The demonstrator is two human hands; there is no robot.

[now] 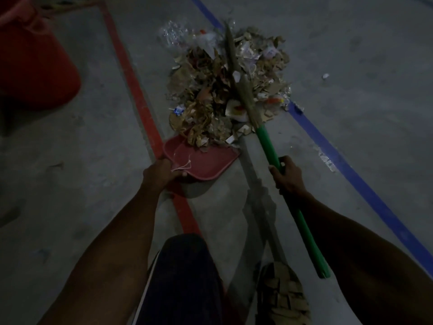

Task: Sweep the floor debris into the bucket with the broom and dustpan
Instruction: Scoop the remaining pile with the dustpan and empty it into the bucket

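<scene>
The left hand [161, 173] grips the near edge of the red dustpan [206, 160], tilted with its lip under the debris [225, 87], while the right hand [287, 175] wraps the green broom [267, 144] handle, bristles lying across the leaf-and-wrapper pile, and the red bucket [35, 66], dim, stands far left.

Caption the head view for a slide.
Left hand holds a red dustpan at the debris pile; right hand grips the green-handled broom laid across it.
</scene>
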